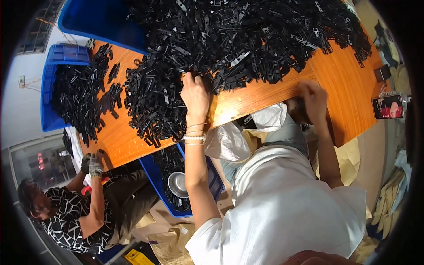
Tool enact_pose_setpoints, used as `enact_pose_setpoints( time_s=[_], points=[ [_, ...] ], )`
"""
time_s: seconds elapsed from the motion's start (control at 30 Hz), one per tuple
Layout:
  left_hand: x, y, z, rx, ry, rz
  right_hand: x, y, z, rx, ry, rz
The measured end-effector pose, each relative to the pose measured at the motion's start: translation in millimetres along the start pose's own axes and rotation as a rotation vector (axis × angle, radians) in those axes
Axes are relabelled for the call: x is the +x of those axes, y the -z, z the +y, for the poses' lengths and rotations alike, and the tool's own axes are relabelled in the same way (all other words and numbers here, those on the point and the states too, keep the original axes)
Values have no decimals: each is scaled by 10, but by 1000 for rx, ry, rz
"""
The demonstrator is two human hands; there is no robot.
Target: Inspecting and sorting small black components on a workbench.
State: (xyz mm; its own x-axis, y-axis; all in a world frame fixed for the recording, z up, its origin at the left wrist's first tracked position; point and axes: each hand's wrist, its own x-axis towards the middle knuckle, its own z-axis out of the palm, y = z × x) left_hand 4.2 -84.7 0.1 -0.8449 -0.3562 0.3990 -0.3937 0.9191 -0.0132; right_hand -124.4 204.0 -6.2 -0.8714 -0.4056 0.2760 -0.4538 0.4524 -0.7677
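A large heap of small black plastic clip-like parts (247, 39) covers the far part of the orange wooden table (260, 95). At the near edge of that heap is my left hand (195, 97), its fingers bent and pressed together among the parts. What those fingertips pinch, if anything, is too small and hidden to name. Over the table's front edge, to the right, my right hand (313, 100) is smeared by motion, so its grip does not show. Below the edge, between my arms, a white plastic bag (229, 142) hangs at my lap with its mouth gaping.
Blue bins (48, 99) with black parts stand at the far left; another blue bin (148, 170), holding a metal bowl (177, 184), sits under the table edge. A gloved co-worker (70, 212) sits at left. A phone (388, 107) stands at right.
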Motion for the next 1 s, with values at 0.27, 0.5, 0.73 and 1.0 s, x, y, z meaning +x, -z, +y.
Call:
enact_pose_setpoints(
  time_s=[0.27,0.5,0.73,1.0],
  points=[
    [31,31,1,-142,37,72,731,102,340,-90,58,402],
    [4,92,73,-142,44,-22,853,215,621,481,-400,232],
    [22,123,133,-188,76,14,425,525,836,-136,-255,309],
    [1,133,111,-273,114,159,434,581,703,-436,-155,333]
  ],
)
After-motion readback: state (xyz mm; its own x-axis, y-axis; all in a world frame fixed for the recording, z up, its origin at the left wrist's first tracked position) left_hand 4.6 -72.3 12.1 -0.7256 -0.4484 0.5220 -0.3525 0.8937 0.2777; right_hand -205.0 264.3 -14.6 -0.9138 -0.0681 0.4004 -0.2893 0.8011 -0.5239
